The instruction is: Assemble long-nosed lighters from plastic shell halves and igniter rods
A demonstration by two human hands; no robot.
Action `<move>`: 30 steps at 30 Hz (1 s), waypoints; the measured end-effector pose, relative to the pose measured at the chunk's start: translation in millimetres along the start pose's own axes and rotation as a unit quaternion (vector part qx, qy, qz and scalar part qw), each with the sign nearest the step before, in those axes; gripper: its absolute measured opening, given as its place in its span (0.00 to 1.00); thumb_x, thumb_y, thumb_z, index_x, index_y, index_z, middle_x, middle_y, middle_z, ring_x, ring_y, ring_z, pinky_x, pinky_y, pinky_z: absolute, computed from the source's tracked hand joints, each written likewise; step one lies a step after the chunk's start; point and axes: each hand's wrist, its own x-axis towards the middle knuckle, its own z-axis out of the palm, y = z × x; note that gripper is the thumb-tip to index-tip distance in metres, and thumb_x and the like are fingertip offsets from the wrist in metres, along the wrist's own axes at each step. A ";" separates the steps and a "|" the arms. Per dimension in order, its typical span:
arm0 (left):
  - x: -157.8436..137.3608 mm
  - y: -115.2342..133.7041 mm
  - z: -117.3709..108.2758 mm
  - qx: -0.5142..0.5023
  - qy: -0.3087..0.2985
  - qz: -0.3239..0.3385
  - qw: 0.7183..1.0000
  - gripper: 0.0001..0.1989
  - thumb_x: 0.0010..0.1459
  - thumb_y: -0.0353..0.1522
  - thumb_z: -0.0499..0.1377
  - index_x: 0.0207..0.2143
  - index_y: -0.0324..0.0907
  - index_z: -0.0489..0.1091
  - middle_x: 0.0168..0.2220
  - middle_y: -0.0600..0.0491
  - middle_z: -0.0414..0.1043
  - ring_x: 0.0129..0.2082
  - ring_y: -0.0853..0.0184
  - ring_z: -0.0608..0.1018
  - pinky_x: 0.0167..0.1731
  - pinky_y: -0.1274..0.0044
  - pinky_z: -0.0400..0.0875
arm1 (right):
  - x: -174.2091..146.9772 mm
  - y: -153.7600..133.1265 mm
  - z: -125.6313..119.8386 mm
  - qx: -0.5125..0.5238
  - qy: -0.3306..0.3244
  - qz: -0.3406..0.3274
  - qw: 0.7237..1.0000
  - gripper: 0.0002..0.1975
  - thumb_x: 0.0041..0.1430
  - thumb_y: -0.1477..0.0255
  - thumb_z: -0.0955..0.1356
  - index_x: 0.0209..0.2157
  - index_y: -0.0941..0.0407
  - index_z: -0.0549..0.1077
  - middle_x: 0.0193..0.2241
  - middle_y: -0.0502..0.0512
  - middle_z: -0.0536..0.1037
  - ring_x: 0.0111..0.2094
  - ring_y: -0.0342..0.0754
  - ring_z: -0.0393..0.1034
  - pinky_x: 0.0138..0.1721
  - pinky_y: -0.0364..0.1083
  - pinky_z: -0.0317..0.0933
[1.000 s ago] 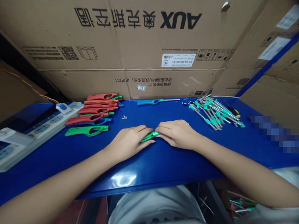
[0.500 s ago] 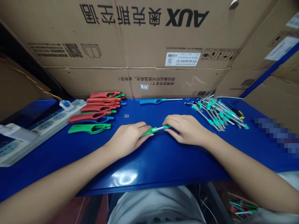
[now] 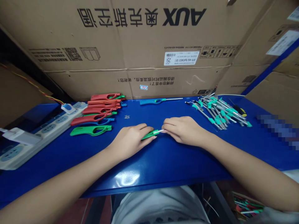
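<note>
My left hand (image 3: 133,140) is closed round a green lighter handle (image 3: 149,134), whose front end sticks out past the fingertips. A short stretch of a metal lighter tube (image 3: 161,131) runs from that end into my right hand (image 3: 183,129). The right fingers pinch the tube, and the rest of it is hidden under them. Beyond my hands lies a blue lighter (image 3: 151,101) with its tube fitted. Left of my left hand sits another green handle (image 3: 90,130), beside several red handles (image 3: 95,118). A pile of metal tubes with teal fittings (image 3: 217,110) is to the right.
Tiny metal pieces (image 3: 126,117) lie on the blue table (image 3: 149,165). A white power strip (image 3: 44,133) with plugs runs along the left. Behind stands a large cardboard box (image 3: 98,74). A screwdriver (image 3: 240,111) lies by the pile. Below right is a box of lighters (image 3: 249,205).
My right hand has closed in a little on the green handle, and its fingers now cover the teal fitting seen before. Less of the tube shows. The view has shifted slightly.
</note>
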 end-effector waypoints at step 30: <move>-1.9 7.3 -8.6 0.017 -0.027 -0.001 0.999 0.13 0.72 0.39 0.49 0.46 0.43 0.70 0.42 0.51 0.79 0.36 0.62 0.82 0.30 0.75 0.71 | -4.6 6.5 -11.0 -0.003 0.054 -0.011 0.998 0.19 0.68 0.62 0.64 0.51 0.61 0.74 0.43 0.64 0.80 0.41 0.53 0.73 0.38 0.49 0.63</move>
